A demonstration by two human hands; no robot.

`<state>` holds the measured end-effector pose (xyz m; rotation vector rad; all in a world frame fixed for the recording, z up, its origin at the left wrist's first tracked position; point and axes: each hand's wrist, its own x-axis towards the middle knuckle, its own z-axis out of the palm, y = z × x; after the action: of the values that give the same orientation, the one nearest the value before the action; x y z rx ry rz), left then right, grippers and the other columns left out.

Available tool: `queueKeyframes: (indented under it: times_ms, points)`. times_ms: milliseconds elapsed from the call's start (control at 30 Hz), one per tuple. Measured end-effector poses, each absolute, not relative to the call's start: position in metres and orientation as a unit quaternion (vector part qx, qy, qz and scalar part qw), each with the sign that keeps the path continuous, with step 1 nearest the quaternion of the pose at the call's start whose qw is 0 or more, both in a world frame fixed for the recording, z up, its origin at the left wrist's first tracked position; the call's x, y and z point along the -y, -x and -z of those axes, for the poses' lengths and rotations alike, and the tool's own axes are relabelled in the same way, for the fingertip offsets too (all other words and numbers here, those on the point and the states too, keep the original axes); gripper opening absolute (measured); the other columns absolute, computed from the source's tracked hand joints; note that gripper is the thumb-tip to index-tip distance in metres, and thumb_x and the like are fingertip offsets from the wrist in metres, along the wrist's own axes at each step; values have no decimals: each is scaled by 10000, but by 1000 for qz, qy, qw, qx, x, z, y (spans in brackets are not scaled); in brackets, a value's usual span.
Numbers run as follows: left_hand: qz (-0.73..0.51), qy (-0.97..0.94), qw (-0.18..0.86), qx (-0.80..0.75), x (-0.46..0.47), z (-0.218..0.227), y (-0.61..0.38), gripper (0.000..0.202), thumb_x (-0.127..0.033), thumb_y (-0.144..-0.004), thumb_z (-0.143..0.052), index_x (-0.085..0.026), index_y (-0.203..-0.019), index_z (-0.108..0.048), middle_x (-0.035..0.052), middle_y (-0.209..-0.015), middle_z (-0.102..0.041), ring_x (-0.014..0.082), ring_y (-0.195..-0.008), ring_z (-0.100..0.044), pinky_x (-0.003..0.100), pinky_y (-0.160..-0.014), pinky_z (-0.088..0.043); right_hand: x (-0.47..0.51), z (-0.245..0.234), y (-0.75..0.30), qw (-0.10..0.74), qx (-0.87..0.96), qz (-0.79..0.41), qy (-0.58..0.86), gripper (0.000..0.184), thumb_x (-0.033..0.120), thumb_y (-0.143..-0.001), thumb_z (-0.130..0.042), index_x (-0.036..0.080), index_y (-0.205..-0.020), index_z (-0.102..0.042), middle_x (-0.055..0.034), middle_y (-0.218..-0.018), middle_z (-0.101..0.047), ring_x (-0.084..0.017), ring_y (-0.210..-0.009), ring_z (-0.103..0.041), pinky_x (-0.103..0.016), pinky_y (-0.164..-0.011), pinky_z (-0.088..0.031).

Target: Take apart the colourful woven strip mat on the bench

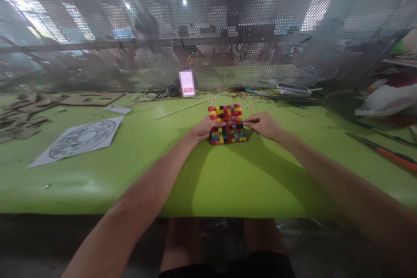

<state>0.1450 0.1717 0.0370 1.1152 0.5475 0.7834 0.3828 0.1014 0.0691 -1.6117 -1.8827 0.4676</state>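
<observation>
A small woven piece [232, 132] of colourful strips in red, yellow, black, purple and blue is held up just above the green table, near its middle. My left hand [204, 129] grips its left edge, thumb across the front and the other fingers behind. At its right edge is my right hand [260, 124], with thumb and forefinger pinched together. Whether those fingertips hold a strip or the edge itself is too small to make out. The back of the piece is hidden from me.
On the left lie cardboard scraps [32, 106] and a paper [83, 139] printed with a round pattern. A perforated metal screen [221, 30] rises behind the table [137, 186]. Toward the back right is a white device [293, 90]; an orange-handled tool [395, 158] lies at the right.
</observation>
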Motion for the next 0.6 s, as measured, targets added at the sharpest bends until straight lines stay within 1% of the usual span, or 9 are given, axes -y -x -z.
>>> queueKeyframes:
  times_ms: [100, 167, 233, 333, 433, 500, 600]
  points:
    - [-362, -509, 742, -246, -176, -32, -144, 523, -40, -769, -810, -157, -1268, -706, 173, -1151, -788, 331, -1097, -759, 569, -1037, -582, -102, -68, -388, 297, 720, -206, 592, 379, 471, -872, -687, 165, -1024, -850, -18, -615, -646, -113, -501, -415, -275, -514, -314]
    - [-361, -510, 742, -244, -179, -31, -143, 538, -45, -767, -813, -159, -1281, -700, 177, -1169, -783, 334, -1101, -757, 572, -1039, -579, -101, -69, -390, 291, 721, -218, 590, 432, 518, -873, -683, 161, -1053, -846, -3, -577, -598, -101, -482, -368, -270, -498, -276]
    - [-354, -517, 740, -243, -180, -30, -141, 548, -52, -767, -816, -162, -1290, -696, 185, -1190, -774, 343, -1116, -750, 580, -1038, -576, -101, -70, -390, 287, 719, -219, 594, 417, 510, -866, -696, 159, -1032, -850, -19, -614, -633, -103, -497, -390, -272, -506, -287]
    - [-345, -526, 738, -242, -180, -31, -141, 561, -52, -761, -823, -159, -1295, -693, 192, -1195, -771, 350, -1133, -743, 585, -1041, -571, -100, -72, -387, 284, 720, -189, 604, 351, 455, -860, -710, 156, -970, -856, -57, -703, -715, -128, -537, -476, -282, -533, -340]
    - [-356, -519, 740, -237, -178, -31, -142, 562, -65, -770, -822, -155, -1307, -685, 192, -1197, -771, 349, -1151, -735, 595, -1061, -555, -100, -68, -381, 301, 725, -115, 608, 270, 360, -871, -682, 161, -920, -857, -72, -754, -758, -159, -594, -559, -293, -584, -395]
    - [-364, -512, 744, -229, -176, -31, -143, 566, -71, -774, -821, -161, -1315, -681, 186, -1206, -770, 345, -1163, -731, 596, -1078, -544, -101, -64, -376, 313, 722, -62, 613, 247, 314, -877, -655, 176, -906, -858, -76, -782, -776, -173, -630, -598, -300, -617, -419]
    - [-375, -507, 745, -217, -175, -30, -144, 590, -60, -768, -819, -179, -1328, -676, 169, -1220, -769, 331, -1173, -728, 580, -1091, -540, -101, -60, -372, 322, 711, -17, 625, 252, 315, -883, -635, 199, -904, -858, -73, -762, -776, -186, -633, -613, -309, -629, -434]
